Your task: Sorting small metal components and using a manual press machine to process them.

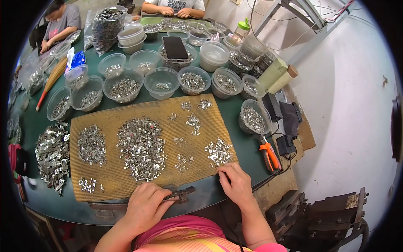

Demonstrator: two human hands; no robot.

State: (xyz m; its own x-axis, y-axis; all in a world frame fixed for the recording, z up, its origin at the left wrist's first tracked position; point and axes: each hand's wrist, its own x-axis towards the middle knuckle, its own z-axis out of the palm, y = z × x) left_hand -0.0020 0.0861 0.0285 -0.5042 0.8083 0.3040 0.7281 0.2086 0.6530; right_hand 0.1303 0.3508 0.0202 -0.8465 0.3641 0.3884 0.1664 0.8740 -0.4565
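My left hand (145, 203) is at the front edge of the mat, its fingers curled against a dark metal fixture (182, 195). Thumb and forefinger come together at the fixture's left part; whatever is between them is too small to name. My right hand (237, 185) has thumb and forefinger pinched at the lower edge of a small pile of shiny metal pieces (219, 152); what they grip, if anything, cannot be made out. A large heap of small metal parts (142, 147) lies mid-mat, with a heap of thin metal pieces (91, 145) to its left.
Smaller clusters dot the yellow textured mat (111, 176). Clear plastic tubs (161, 82) of metal parts stand behind it, one under a phone (175, 48). Orange-handled pliers (270, 155) lie right, linked metal strips (52, 155) left. Two people (63, 25) work across the table.
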